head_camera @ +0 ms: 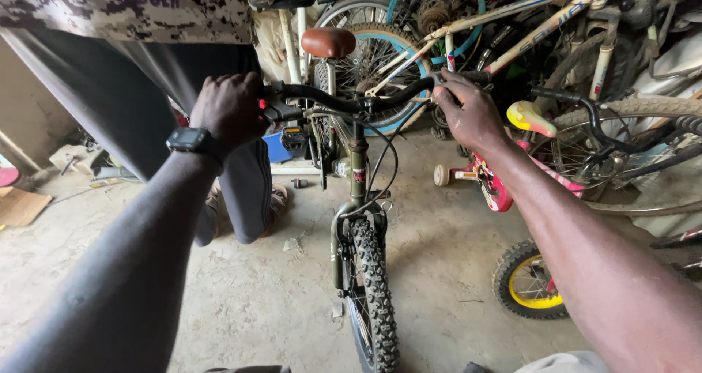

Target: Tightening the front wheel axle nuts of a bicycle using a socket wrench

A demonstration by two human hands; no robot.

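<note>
Floor: bare dusty concrete floor point(256, 300); flat cardboard point(20, 206) at far left.
Grip: handlebar point(351, 102) clasped by left hand point(228, 111) and right hand point(472, 110).

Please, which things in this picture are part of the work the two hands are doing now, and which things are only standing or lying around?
In hand:
- left hand on the left grip of the handlebar
- right hand on the right grip
- green bicycle, with knobby front tyre

Only around:
- small pink bicycle with yellow-rimmed wheel
- stacked bicycles behind
- another person's legs
- cardboard on the floor

dusty concrete floor point(256, 300) — stacked bicycles point(556, 44) behind, daylight.
</note>
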